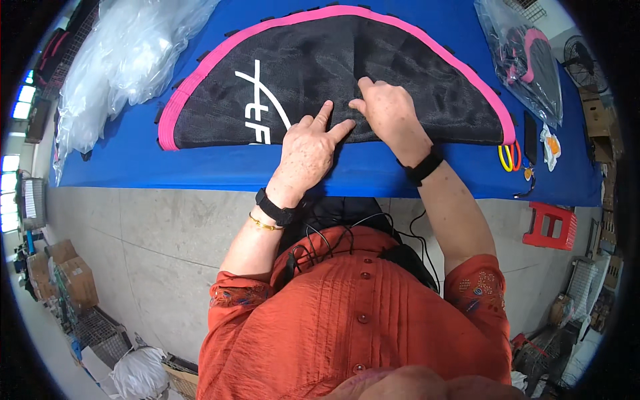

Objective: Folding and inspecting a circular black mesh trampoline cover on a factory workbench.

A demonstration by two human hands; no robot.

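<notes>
We rest our left hand and right hand palm-down, fingers loosely spread and pressing the black mesh cover, which lies flat beneath and beyond them on the blue table.

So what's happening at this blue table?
A person presses both hands onto a black mesh panel with pink trim, folded into a half-round and lying flat on the blue table. The left hand and right hand rest side by side near its straight edge. Clear plastic bags lie to the left.
</notes>
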